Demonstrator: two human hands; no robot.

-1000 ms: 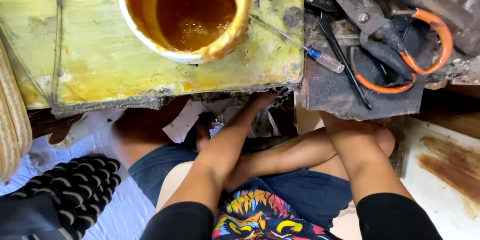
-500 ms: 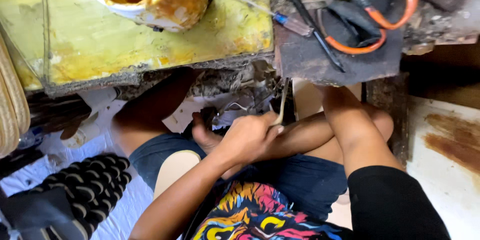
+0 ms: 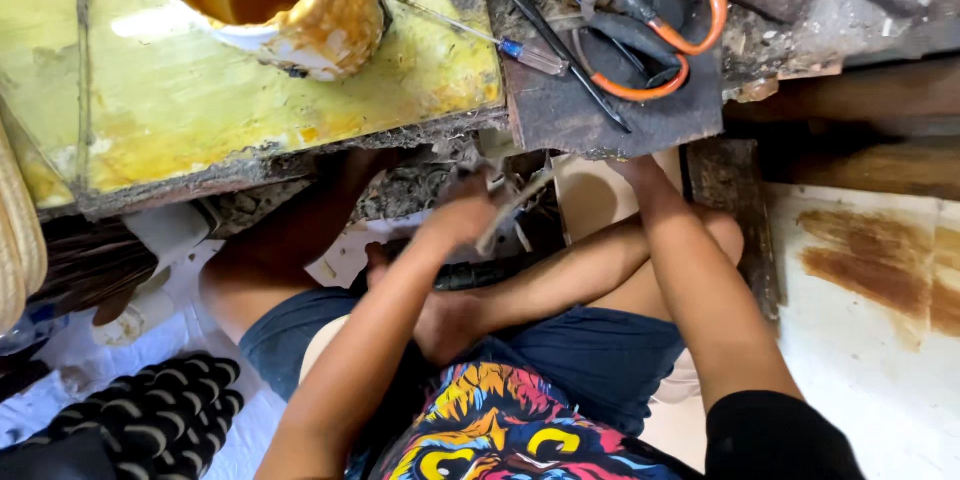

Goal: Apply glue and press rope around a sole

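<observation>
Left hand [image 3: 462,215] is curled into a blurred fist out over the crossed legs, forearm stretched forward; right arm reaches straight ahead, its right hand [image 3: 632,168] mostly hidden.

The right hand [image 3: 632,168] is mostly hidden under the dark tabletop [image 3: 610,115]. The left hand [image 3: 462,215] and its thin stick [image 3: 512,212] are blurred. The bucket [image 3: 285,0] is cut off at the far edge.

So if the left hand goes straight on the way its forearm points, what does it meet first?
Probably the dark crumbling underside edge of the yellow-stained wooden board, just beyond the left hand holding a thin pale stick; depth is unclear.
</observation>
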